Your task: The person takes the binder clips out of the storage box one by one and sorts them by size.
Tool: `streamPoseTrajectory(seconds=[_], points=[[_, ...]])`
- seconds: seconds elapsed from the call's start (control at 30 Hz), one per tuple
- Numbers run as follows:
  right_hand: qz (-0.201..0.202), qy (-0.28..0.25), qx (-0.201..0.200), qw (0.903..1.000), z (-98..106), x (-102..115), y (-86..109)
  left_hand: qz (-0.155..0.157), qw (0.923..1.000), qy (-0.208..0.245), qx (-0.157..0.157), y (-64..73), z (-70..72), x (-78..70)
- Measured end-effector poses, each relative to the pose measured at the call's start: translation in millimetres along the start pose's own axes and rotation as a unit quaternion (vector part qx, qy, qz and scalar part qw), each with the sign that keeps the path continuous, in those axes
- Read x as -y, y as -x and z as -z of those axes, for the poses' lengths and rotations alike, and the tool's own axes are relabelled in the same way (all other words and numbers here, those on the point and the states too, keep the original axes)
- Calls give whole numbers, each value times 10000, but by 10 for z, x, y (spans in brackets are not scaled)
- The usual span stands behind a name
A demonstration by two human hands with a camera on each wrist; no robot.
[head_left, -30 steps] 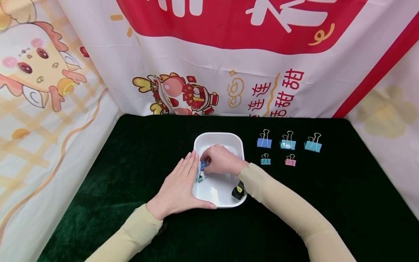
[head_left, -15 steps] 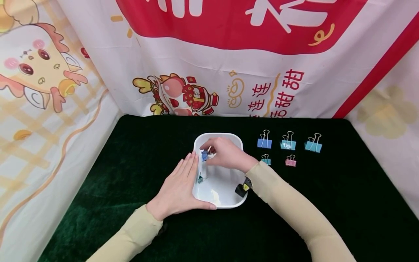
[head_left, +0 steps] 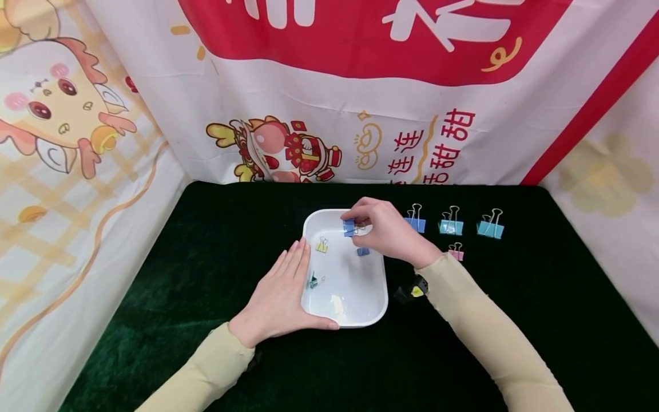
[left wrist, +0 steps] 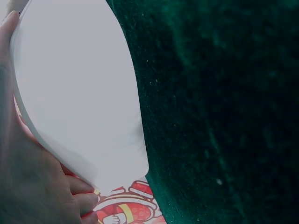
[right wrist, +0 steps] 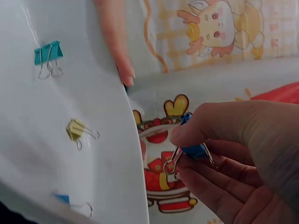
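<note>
My right hand (head_left: 388, 232) pinches a blue binder clip (head_left: 349, 228) between thumb and fingers, over the far right part of a white tray (head_left: 355, 303). In the right wrist view the wire handles of that blue clip (right wrist: 192, 150) show below the thumb. Flat along the tray's left side lies my left hand (head_left: 275, 297), fingers straight, thumb along the near rim. Inside the tray are a yellow binder clip (head_left: 321, 245), a teal binder clip (head_left: 313, 280) and a small blue binder clip (head_left: 363, 252).
Right of the tray, a back row holds a blue clip (head_left: 416, 224), a teal clip (head_left: 451, 227) and another teal clip (head_left: 491, 229). A small pink clip (head_left: 456, 253) sits in front. Dark green cloth (head_left: 206, 274) covers the table; a printed curtain (head_left: 319, 86) hangs behind.
My right hand has lifted the blue clip and moved right across the tray, uncovering the yellow and small blue clips. It now hides the small teal clip on the table. The left hand stays put.
</note>
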State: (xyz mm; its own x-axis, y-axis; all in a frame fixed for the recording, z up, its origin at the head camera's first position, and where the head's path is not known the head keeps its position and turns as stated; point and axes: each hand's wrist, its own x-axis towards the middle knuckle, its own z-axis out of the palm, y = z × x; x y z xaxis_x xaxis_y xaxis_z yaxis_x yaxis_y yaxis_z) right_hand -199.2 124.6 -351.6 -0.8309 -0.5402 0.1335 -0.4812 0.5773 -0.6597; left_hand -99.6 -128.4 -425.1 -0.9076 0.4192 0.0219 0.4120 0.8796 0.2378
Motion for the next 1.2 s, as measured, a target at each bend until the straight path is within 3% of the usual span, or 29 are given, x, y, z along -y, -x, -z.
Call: streamPoseTrajectory(seconds=[0.33, 0.63, 0.77, 1.0, 1.2], points=[[-189, -291, -322, 9989, 186, -277, 263, -22, 10000, 20, -12, 3, -10, 4], [-451, -84, -623, 9970, 431, -595, 541, -35, 10000, -20, -50, -4, -18, 2], [-852, -4, -818, 9930, 558, -765, 696, -62, 9999, -17, -108, -8, -17, 4], [-1657, -507, -749, 9820, 739, -1058, 1007, -45, 10000, -5, -73, -8, -9, 0], [-1949, 139, -856, 9770, 857, -1325, 1232, -18, 10000, -42, -29, -12, -11, 3]])
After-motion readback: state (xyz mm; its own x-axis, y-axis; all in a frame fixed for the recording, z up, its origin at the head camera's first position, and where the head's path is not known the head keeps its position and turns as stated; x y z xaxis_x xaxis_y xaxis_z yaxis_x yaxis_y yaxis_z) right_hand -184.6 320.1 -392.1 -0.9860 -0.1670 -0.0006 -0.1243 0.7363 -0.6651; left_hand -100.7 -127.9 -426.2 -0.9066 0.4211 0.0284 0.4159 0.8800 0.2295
